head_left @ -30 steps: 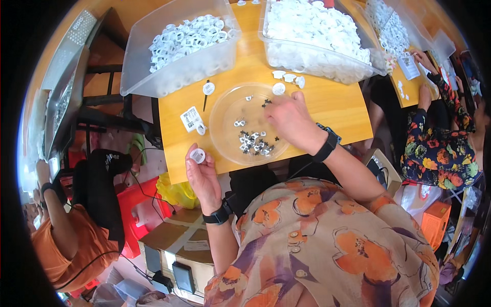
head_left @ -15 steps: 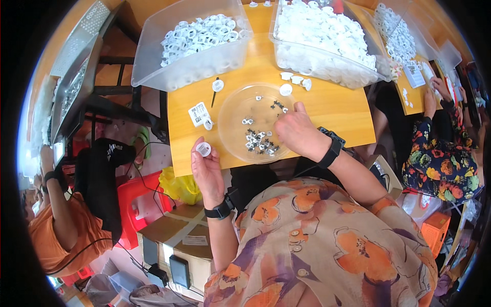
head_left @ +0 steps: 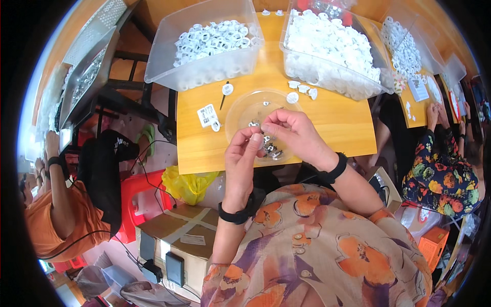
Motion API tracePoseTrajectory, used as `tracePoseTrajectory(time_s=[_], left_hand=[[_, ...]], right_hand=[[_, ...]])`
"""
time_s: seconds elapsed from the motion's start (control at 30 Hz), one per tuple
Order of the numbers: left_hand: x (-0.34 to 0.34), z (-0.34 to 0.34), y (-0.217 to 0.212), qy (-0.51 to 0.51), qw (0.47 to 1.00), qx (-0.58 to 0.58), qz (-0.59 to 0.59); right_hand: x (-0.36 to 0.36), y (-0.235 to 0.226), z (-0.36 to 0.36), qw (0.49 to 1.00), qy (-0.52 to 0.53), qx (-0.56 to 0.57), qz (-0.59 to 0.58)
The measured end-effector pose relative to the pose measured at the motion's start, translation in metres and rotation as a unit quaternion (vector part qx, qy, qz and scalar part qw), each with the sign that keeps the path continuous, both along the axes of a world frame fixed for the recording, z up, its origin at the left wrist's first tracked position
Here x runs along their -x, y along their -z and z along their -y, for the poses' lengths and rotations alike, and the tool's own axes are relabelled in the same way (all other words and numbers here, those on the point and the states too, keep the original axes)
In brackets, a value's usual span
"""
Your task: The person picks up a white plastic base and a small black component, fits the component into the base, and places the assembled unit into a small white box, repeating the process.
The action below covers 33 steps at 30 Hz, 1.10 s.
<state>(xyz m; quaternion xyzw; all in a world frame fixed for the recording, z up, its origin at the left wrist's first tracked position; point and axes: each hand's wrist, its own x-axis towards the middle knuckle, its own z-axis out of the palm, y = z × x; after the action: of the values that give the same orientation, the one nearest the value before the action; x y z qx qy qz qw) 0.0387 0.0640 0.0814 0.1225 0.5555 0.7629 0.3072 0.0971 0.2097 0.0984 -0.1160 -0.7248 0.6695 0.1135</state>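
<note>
Over a round clear plastic dish (head_left: 236,110), my two hands meet with fingertips close together. My left hand (head_left: 242,162) is closed in a pinch round a white round plastic piece, which the fingers now mostly hide. My right hand (head_left: 297,137) pinches at the same spot from the right; what its fingers hold is too small and covered to make out. Small black and silvery metal parts (head_left: 274,151) lie in the dish under my hands, partly hidden by them.
Two clear bins, a left bin (head_left: 204,77) and a right bin (head_left: 327,71), stand at the back with many white plastic pieces. A dark thin tool (head_left: 222,102), a printed white label (head_left: 207,116) and several white pieces (head_left: 303,89) lie on the table. Co-workers sit on both sides.
My left hand has moved up and right, over the dish. My right hand has come from the dish's right side to meet it. The whole view has shifted slightly.
</note>
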Motion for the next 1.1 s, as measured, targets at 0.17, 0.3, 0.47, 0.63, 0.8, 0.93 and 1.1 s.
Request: tracePoseTrajectory(time_s=[0.17,0.3,0.47,0.63,0.8,0.93,1.1], left_hand=[[-0.006,-0.006,0.005,-0.032,0.999,-0.022,-0.021],[-0.006,-0.003,0.004,-0.046,0.999,-0.016,0.005],[-0.002,0.003,0.001,-0.033,0.999,-0.027,0.024],[0.0,0.006,0.002,-0.018,1.0,-0.015,0.007],[0.003,0.012,0.004,0.009,1.0,-0.003,0.011],[0.005,0.016,0.001,0.031,0.999,0.017,0.0],[0.008,0.015,-0.008,0.046,0.998,0.028,-0.015]], right_hand=[[0.0,0.004,0.011,0.997,0.05,-0.024,-0.053],[0.0,-0.003,0.01,0.998,0.032,-0.044,-0.026],[-0.003,-0.016,0.003,0.979,0.033,-0.186,-0.077],[-0.002,-0.016,-0.001,0.932,-0.022,-0.332,-0.143],[-0.004,-0.025,-0.006,0.887,-0.071,-0.432,-0.148],[-0.003,-0.034,-0.008,0.829,-0.103,-0.52,-0.177],[0.0,-0.03,-0.01,0.812,-0.107,-0.53,-0.217]])
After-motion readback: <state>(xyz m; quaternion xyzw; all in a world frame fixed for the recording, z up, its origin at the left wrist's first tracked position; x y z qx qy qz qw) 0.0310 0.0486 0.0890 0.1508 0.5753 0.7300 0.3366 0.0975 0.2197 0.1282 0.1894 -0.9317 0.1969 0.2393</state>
